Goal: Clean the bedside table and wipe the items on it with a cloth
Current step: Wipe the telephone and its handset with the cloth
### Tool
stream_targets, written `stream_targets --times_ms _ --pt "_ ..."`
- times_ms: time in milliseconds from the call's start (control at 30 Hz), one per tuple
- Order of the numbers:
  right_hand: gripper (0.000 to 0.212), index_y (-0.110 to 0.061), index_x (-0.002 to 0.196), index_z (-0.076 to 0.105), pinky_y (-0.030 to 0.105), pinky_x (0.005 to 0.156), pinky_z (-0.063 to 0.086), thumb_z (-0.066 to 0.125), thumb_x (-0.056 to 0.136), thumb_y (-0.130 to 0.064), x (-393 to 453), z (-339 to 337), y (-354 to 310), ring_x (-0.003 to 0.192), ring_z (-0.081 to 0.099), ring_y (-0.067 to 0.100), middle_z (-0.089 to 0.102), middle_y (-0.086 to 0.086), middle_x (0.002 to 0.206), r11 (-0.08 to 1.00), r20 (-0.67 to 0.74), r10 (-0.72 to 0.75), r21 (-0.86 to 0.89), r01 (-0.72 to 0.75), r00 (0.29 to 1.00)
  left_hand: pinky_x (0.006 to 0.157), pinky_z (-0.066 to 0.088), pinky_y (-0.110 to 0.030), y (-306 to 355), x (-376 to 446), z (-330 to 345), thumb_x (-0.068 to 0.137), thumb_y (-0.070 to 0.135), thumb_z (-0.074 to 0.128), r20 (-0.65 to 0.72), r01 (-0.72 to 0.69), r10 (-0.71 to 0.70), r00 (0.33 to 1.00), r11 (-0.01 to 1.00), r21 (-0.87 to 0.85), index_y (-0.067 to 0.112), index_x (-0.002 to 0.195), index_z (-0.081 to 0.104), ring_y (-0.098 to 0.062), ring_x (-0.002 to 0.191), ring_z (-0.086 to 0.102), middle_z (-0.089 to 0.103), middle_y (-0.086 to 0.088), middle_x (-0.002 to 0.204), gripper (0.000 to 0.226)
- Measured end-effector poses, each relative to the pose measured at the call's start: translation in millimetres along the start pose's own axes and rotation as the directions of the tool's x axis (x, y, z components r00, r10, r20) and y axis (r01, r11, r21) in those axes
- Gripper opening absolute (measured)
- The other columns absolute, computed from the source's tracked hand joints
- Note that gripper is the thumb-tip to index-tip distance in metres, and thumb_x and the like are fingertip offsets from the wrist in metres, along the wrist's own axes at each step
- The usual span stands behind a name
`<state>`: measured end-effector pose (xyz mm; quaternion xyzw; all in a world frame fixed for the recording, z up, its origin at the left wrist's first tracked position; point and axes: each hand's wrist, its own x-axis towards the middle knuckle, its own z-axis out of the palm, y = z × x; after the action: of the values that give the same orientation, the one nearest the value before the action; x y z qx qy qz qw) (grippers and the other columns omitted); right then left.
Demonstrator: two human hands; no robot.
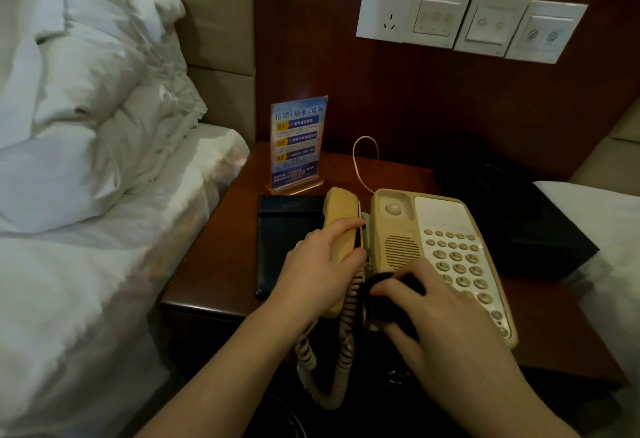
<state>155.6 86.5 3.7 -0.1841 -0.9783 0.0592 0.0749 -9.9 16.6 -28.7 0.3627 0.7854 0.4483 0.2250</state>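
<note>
In the head view, the left hand [320, 264] grips the beige plastic telephone handset [341, 229], held just beside the beige push-button telephone base [408, 229] on the dark brown wooden counter [221, 254]. The right hand [433, 306] pinches a bunched black cloth [384, 302] against the base's cradle. A black leather pad [282, 236] lies at the handset's 9 o'clock, a blue acrylic notice stand [298, 145] at 12.

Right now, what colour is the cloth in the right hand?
Black cloth, pressed against the phone base; head view.
</note>
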Motion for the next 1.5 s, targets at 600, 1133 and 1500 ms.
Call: stream_targets --times_ms 600,1133,1500 --pt "0.048 -0.058 0.125 0.047 0.009 0.090 0.032 0.035 0.079 -0.068 -7.8 -5.8 17.4 0.121 0.028 -0.016 0.032 -0.046 0.131 0.921 -0.215 0.137 0.387 -0.044 0.967 0.104 0.046 -0.043 -1.9 3.2 -1.6 0.096 0.046 0.058 0.016 -0.019 0.018 1.000 0.999 0.026 0.057 0.136 0.047 -0.016 0.117 0.053 0.057 0.007 0.130 0.043" --pt "0.037 -0.034 0.123 0.053 0.024 0.080 0.040 0.050 0.090 -0.049 17.3 15.5 16.0 0.105 0.045 0.010 0.048 -0.014 0.120 0.991 -0.234 0.131 0.070 -0.118 0.963 0.105 0.047 -0.044 -3.0 2.2 -1.3 0.097 0.046 0.057 0.021 -0.009 0.009 1.000 1.000 0.004 0.058 0.137 0.046 -0.015 0.118 0.052 0.054 0.008 0.132 0.043" --pt "0.032 -0.037 0.114 0.055 0.017 0.061 0.033 0.055 0.087 -0.054 18.0 2.1 7.5 0.085 0.042 0.003 0.043 -0.018 0.103 0.985 -0.195 0.174 0.033 -0.171 0.965 0.105 0.047 -0.045 -4.4 3.0 -1.8 0.098 0.047 0.057 0.035 -0.014 0.014 0.999 1.000 0.000 0.057 0.139 0.045 -0.016 0.119 0.052 0.053 0.008 0.132 0.044"
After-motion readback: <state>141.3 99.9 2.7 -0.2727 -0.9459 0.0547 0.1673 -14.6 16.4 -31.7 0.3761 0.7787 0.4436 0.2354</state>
